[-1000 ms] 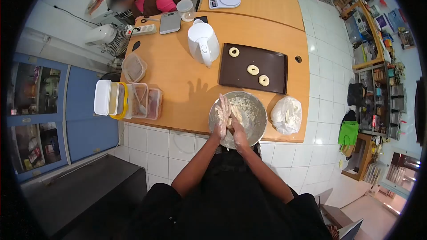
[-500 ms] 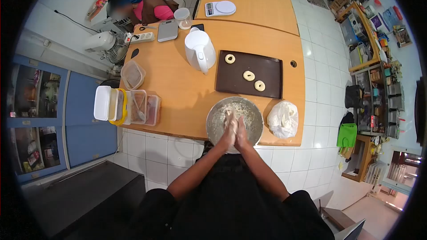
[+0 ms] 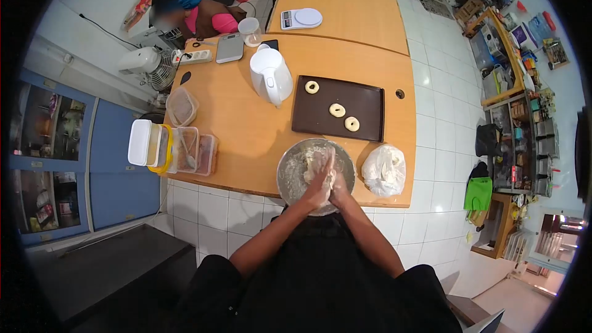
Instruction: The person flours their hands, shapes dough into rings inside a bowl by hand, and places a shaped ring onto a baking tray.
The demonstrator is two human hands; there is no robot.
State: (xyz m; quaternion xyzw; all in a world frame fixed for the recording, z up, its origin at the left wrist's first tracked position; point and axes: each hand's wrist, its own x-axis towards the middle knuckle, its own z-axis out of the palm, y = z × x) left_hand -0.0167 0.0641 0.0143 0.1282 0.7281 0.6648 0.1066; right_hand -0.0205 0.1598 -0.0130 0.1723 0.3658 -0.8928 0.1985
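My left hand (image 3: 316, 190) and my right hand (image 3: 339, 192) are pressed palm to palm over a metal mixing bowl (image 3: 287, 180). Sticky pale dough (image 3: 332, 178) shows between them and clings to the skin; how much the palms hide, I cannot tell. The left fingers point up and away, stretched out, while the right fingers are partly hidden. Loose floury crumbs cover the inside of the bowl, which stands at the table's front edge.
Beyond the bowl lies a dark baking tray (image 3: 308, 122) with three dough rings (image 3: 337, 110). A white plastic bag (image 3: 383, 171) sits to the right. Farther off are a white kettle (image 3: 270, 77), two scales and plastic tubs (image 3: 182, 106). A person (image 3: 203, 17) is at the far left.
My hands have slid against each other, still together over the bowl, and more dough shows between the palms. The whole view has shifted slightly.
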